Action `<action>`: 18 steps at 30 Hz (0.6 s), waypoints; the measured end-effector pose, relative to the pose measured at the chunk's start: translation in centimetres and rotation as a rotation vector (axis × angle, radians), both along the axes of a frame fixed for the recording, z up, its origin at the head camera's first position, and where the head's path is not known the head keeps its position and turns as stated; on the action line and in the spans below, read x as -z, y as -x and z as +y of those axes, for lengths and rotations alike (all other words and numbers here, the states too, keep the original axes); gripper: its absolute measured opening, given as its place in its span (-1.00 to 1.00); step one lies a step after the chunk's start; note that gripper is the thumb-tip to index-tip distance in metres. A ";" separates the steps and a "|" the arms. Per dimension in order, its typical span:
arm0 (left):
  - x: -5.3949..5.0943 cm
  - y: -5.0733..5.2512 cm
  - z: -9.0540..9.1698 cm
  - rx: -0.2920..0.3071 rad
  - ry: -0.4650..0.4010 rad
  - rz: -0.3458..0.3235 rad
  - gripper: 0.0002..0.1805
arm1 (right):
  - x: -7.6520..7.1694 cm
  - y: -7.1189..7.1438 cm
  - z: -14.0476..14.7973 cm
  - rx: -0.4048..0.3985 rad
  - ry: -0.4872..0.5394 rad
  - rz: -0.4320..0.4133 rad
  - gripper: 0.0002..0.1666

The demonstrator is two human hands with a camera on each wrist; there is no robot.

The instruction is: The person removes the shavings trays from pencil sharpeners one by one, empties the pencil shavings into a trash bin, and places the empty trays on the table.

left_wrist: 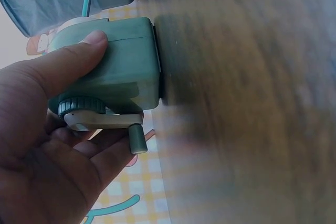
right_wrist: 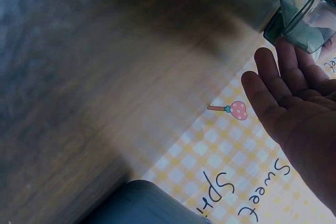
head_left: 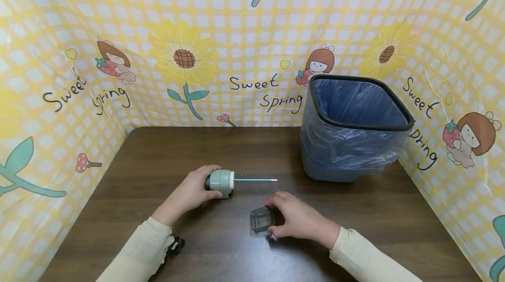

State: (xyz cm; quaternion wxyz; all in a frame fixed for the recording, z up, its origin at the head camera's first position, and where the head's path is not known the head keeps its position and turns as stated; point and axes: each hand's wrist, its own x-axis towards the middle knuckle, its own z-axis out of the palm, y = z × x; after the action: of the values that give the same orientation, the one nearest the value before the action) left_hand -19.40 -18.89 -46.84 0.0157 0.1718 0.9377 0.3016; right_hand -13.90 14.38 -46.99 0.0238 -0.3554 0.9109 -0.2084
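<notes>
My left hand (head_left: pixel 191 192) grips a green crank pencil sharpener (head_left: pixel 222 181), its thumb across the casing in the left wrist view. A light blue pencil (head_left: pixel 254 180) sticks out of the sharpener's white front, pointing right. The crank handle (left_wrist: pixel 137 137) is on the end nearest my palm. To the right and nearer, my right hand (head_left: pixel 297 217) holds a clear, dark-tinted shavings drawer (head_left: pixel 261 220) between thumb and fingers. That drawer is apart from the sharpener, low over the table. In the right wrist view the drawer (right_wrist: pixel 307 17) shows only at the upper corner; its contents are unclear.
A blue-grey trash bin (head_left: pixel 331 172) with a black rim and plastic liner stands at the back right of the brown wooden table (head_left: pixel 189 150). Yellow checked cloth (head_left: pixel 244 32) hangs behind and along both sides.
</notes>
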 end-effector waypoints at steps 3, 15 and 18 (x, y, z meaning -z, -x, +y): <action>0.0 0.0 0.0 0.002 0.001 0.001 -0.19 | 0.0 0.0 0.1 -0.001 -0.009 0.018 -0.36; -0.2 -0.1 0.1 0.005 0.003 0.013 -0.19 | 0.2 0.0 0.6 0.003 -0.062 0.091 -0.34; -0.1 -0.1 0.1 0.007 0.005 0.017 -0.19 | 0.2 -0.1 0.6 0.000 -0.081 0.098 -0.34</action>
State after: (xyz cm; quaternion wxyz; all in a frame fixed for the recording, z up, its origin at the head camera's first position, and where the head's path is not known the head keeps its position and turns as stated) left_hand -19.35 -18.79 -46.71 0.0092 0.1775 0.9380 0.2976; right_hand -13.82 14.97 -47.23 -0.0063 -0.3638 0.9187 -0.1536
